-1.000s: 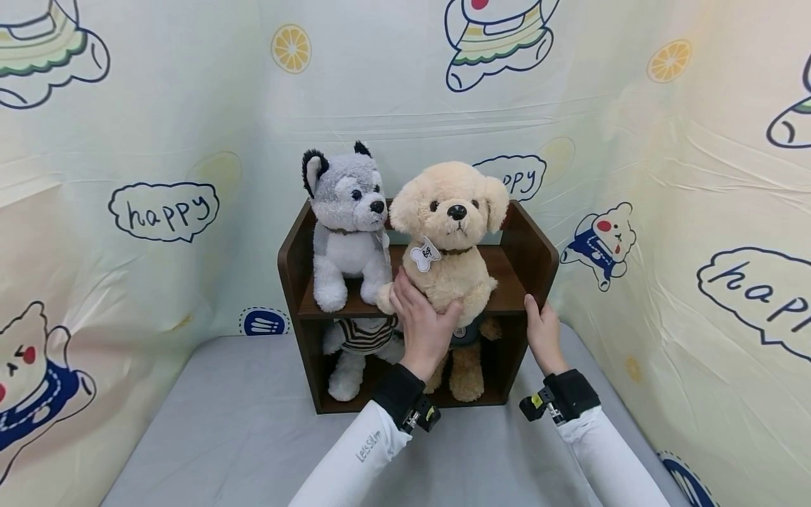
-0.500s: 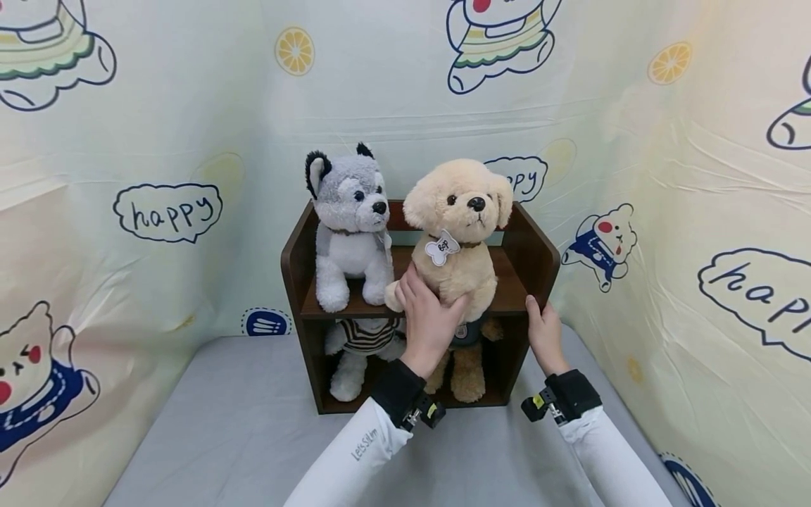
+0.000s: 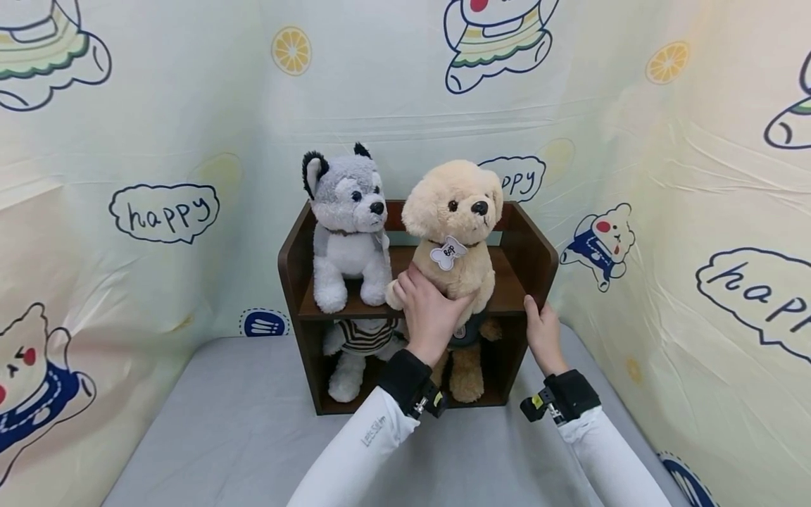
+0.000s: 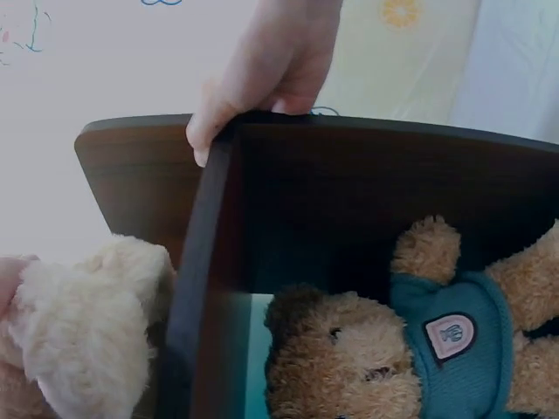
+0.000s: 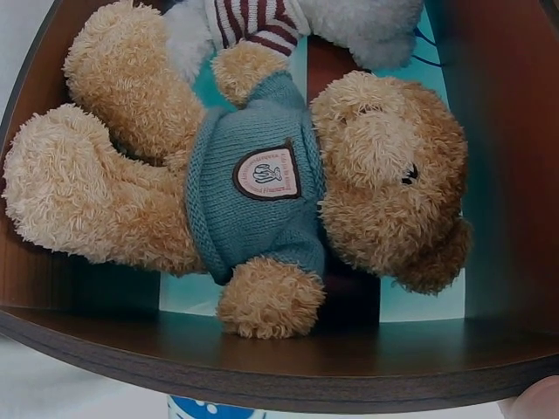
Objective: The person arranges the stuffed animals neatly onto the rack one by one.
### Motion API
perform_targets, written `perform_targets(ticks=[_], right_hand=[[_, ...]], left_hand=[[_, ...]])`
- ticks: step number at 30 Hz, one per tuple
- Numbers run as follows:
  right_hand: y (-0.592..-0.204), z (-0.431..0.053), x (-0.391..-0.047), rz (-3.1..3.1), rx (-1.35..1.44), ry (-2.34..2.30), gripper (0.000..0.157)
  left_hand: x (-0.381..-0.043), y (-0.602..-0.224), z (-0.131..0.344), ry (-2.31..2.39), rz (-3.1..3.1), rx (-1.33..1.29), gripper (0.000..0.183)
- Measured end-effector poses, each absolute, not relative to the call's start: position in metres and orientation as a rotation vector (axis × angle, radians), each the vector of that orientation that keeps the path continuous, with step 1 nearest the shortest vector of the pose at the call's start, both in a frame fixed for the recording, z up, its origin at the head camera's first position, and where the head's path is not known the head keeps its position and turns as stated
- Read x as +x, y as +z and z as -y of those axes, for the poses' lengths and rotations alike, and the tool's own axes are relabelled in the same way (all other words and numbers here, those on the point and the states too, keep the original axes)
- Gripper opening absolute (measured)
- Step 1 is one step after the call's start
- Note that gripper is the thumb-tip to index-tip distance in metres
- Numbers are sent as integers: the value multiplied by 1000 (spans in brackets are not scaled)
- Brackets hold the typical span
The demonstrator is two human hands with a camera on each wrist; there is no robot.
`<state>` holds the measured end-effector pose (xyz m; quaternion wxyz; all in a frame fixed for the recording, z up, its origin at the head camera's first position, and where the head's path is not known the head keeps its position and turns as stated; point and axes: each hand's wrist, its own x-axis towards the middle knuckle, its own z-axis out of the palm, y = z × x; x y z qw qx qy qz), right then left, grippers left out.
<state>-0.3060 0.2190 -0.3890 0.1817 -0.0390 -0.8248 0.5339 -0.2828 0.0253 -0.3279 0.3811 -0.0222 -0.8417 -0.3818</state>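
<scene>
A cream plush dog [image 3: 456,264] with a bone-shaped tag sits on the right of the upper shelf board. My left hand [image 3: 431,317] grips its lower body, fingers at its side and thumb across its front. My right hand [image 3: 543,336] holds the shelf's right side panel at board height, seen also in the left wrist view. At the upper left sits a grey-and-white plush husky [image 3: 351,232]. Below, a brown teddy bear [image 5: 262,175] in a teal sweater is partly hidden behind my left hand in the head view.
The dark brown two-tier shelf [image 3: 293,282] stands on a grey-covered table [image 3: 241,429]. A white plush toy [image 3: 347,373] in a striped top sits at the lower left. Printed curtains [image 3: 209,98] hang behind and on both sides.
The cream dog has turned to face further right and stands more upright, its head shifted slightly right. My left hand has moved a little right with it; my right hand stays on the panel.
</scene>
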Motion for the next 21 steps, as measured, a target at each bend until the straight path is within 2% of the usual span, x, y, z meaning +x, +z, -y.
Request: perform_targets(ticks=[12,21], right_hand=[[-388,-219,-304,2319,-106,1535,48],[-389,-219,-305,2307,-91,1511,45]], left_hand=[[-296,-333,-35,-1003,2143,0,94],[-300,-332,-40,-936,2193,52,98]])
